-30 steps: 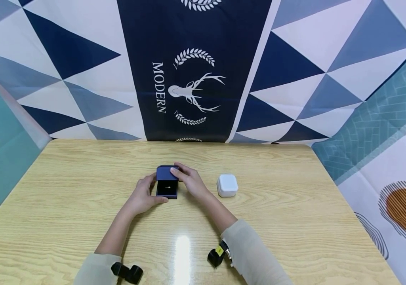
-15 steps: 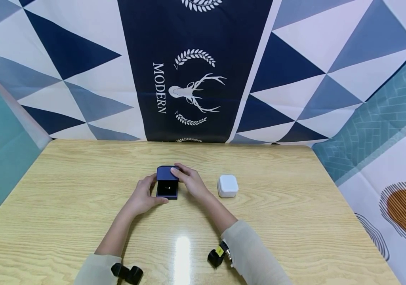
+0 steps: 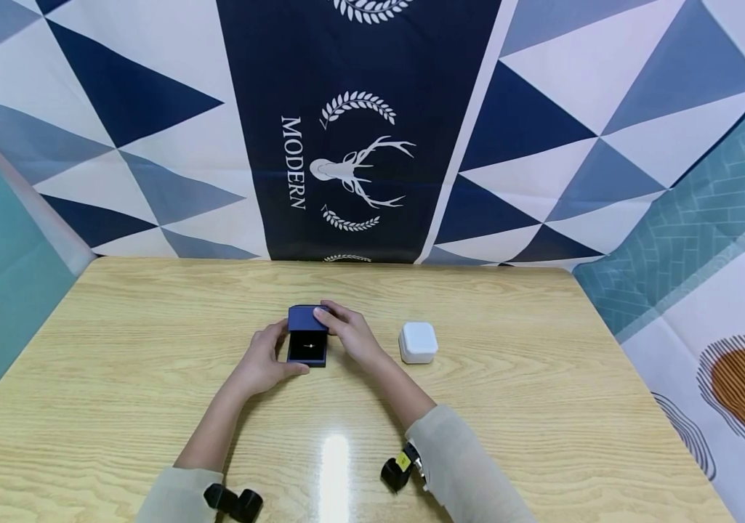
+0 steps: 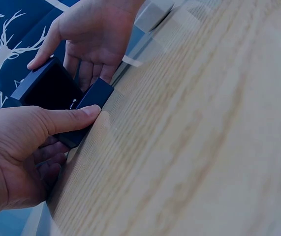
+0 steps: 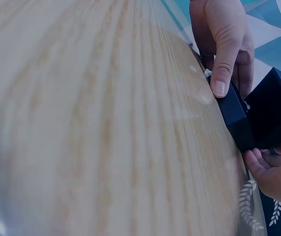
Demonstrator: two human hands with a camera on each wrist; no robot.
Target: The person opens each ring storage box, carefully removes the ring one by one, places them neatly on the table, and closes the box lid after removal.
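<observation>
A dark blue ring box (image 3: 303,318) stands on the table with its lid raised, and a small ring (image 3: 309,346) sits on the black lining inside. My left hand (image 3: 266,361) grips the base from the left side, its thumb (image 4: 78,118) laid along the front edge. From the right, my right hand (image 3: 354,334) holds the lid, with the thumb on the lid's inner-facing top corner and the other fingers behind and beside the box. In the right wrist view the raised lid (image 5: 273,108) leans back from the base (image 5: 234,115).
To the right of the ring box stands a small white box (image 3: 419,343) with rounded corners. The wooden table (image 3: 509,407) ends at a patterned cloth (image 3: 359,181) behind. Black wrist devices (image 3: 233,501) sit at both sleeves.
</observation>
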